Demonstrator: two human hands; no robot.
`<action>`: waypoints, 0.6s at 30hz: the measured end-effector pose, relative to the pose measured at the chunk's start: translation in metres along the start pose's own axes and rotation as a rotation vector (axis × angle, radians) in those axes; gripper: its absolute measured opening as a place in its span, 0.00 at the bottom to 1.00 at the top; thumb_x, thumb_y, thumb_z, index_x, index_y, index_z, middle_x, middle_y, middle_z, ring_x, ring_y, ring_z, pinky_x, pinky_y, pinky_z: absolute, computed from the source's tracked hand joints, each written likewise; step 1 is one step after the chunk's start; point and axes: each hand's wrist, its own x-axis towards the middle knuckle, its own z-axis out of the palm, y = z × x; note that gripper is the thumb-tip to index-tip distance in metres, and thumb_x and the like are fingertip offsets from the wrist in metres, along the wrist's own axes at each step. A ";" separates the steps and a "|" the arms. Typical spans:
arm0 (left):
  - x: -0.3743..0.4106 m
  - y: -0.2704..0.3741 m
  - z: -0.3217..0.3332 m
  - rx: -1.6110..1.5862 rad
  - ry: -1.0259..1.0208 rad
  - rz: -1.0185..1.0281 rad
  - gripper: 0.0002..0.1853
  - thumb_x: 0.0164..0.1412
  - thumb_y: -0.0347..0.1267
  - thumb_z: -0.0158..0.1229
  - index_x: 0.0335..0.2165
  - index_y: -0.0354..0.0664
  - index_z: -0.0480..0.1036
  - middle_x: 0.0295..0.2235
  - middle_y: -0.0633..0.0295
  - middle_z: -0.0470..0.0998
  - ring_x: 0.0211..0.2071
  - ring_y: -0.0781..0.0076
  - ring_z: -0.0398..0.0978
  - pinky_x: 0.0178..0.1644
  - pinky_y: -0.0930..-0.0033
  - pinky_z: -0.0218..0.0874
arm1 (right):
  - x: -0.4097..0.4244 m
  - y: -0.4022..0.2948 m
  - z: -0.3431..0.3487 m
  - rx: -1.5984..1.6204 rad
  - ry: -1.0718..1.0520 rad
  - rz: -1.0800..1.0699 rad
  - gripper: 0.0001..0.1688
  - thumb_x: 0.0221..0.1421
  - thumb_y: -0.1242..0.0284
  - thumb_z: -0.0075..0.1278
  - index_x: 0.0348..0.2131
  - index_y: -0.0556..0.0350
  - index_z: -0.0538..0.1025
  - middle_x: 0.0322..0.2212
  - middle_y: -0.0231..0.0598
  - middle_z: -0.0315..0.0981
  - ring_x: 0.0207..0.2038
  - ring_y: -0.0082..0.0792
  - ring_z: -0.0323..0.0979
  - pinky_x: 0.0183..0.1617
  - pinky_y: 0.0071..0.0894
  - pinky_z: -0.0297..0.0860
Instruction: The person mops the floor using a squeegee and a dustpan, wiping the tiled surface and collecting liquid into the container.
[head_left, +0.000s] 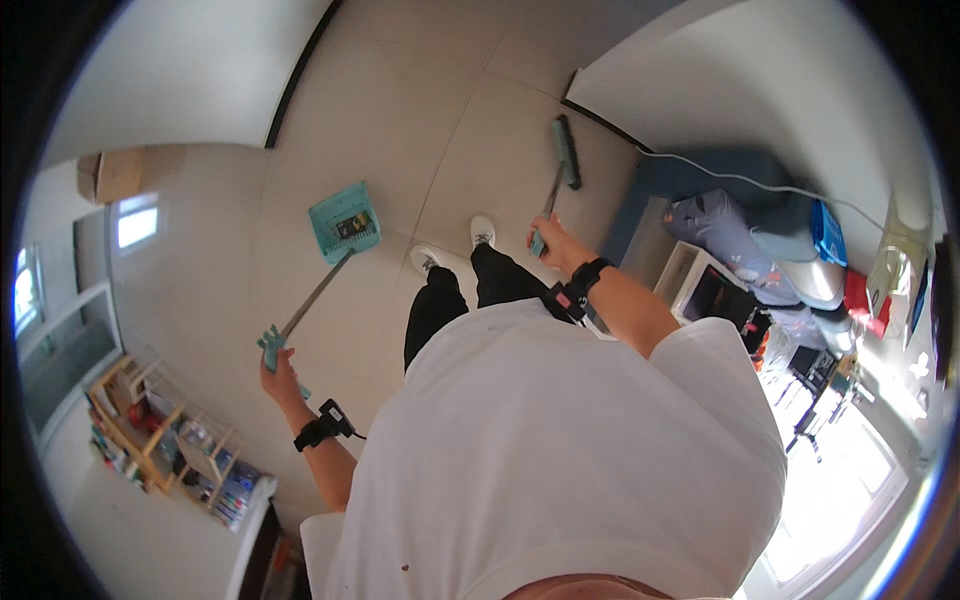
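Observation:
My left hand (281, 381) grips the teal top end of a long-handled dustpan. Its teal pan (324, 225) rests on the tiled floor, ahead and to the left of my feet. Inside the pan lies a small dark piece of litter (352, 225), perhaps a wrapper. My right hand (551, 241) is closed around the teal grip of a broom. The broom head (568, 152), teal with dark bristles, is at the floor near the corner of a white wall. Both handles slope away from me towards the floor.
Beige tiles (457, 112) stretch ahead between two white walls with dark skirting. On the right stand a blue sofa (720, 161) with cushions, a white cable (739, 178) and a white storage unit (679, 277). A wooden shelf rack (146, 450) and a cardboard box (124, 174) are on the left.

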 end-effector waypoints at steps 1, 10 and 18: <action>-0.009 -0.007 0.003 -0.022 0.004 -0.010 0.13 0.53 0.29 0.53 0.38 0.35 0.70 0.23 0.62 0.77 0.11 0.87 0.56 0.13 0.82 0.48 | -0.004 0.003 -0.003 -0.012 -0.087 0.059 0.25 0.48 0.77 0.42 0.44 0.35 0.54 0.19 0.35 0.60 0.18 0.27 0.62 0.17 0.26 0.61; -0.058 -0.060 0.036 -0.043 0.045 -0.071 0.16 0.52 0.30 0.54 0.40 0.35 0.69 0.24 0.62 0.77 0.12 0.86 0.59 0.15 0.81 0.50 | -0.028 -0.082 -0.014 -0.007 -0.536 0.510 0.09 0.51 0.73 0.44 0.27 0.42 0.59 0.13 0.26 0.57 0.13 0.20 0.59 0.13 0.19 0.55; -0.095 -0.050 0.051 -0.019 -0.038 -0.021 0.16 0.51 0.29 0.54 0.40 0.33 0.69 0.23 0.63 0.76 0.20 0.79 0.69 0.22 0.77 0.57 | -0.042 -0.161 -0.038 -0.190 -0.468 0.216 0.11 0.52 0.71 0.45 0.36 0.41 0.62 0.16 0.26 0.60 0.14 0.18 0.58 0.15 0.17 0.54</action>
